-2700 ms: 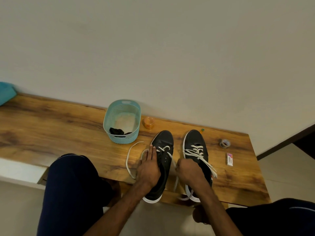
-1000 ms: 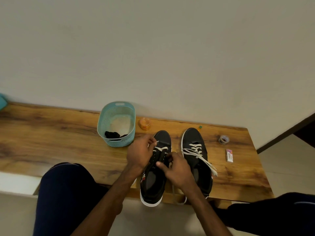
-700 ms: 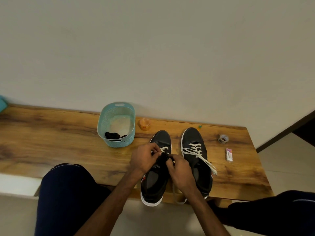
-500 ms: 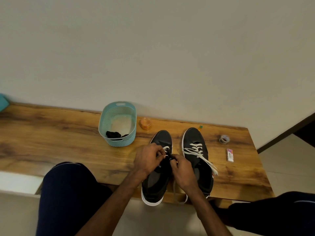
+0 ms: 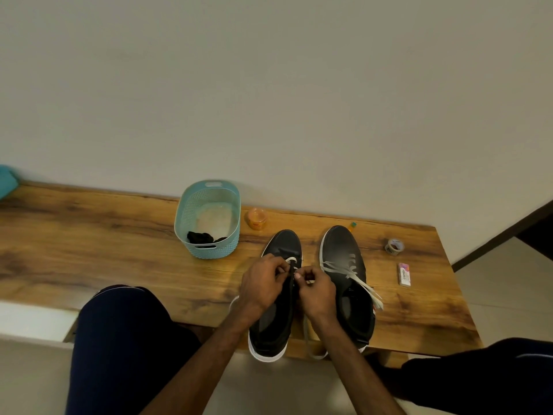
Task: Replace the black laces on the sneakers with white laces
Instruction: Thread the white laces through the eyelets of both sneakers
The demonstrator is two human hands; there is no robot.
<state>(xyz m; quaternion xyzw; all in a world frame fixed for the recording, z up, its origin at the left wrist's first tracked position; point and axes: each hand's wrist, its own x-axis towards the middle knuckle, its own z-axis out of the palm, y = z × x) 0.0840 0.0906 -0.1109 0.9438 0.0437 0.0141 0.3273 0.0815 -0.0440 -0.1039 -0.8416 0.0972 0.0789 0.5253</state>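
Two grips meet at centre frame, both bare hands with fingers curled. The left grip (image 5: 263, 283) pinches a white lace (image 5: 291, 260) at the front eyelets of the first sneaker (image 5: 285, 244). The right grip (image 5: 317, 290) has thumb and forefinger closed tight on the same lace, just beside the left grip's fingertips. A loose run of that lace drops below the right wrist and hangs over the near edge of the tabletop (image 5: 89, 235).

The first sneaker is black with a white sole, toe toward the wall and heel overhanging the near edge. Only its front eyelets show lace; the hands hide the rest. The second sneaker (image 5: 341, 244) stands just beside it, to the right in frame, parallel. It is laced in white, with its loose lace ends (image 5: 366, 287) trailing toward lower right.

A teal basket (image 5: 209, 250) sits left of centre, apart from the shoes, with black laces (image 5: 200, 236) bunched at its near end. An orange jar (image 5: 256, 218) stands between the basket and the first sneaker's toe. A tape roll (image 5: 394, 246) and a small eraser packet (image 5: 404, 274) lie at right of frame, well apart from the shoes. The person's knees in dark trousers (image 5: 125, 339) fill the lower corners.
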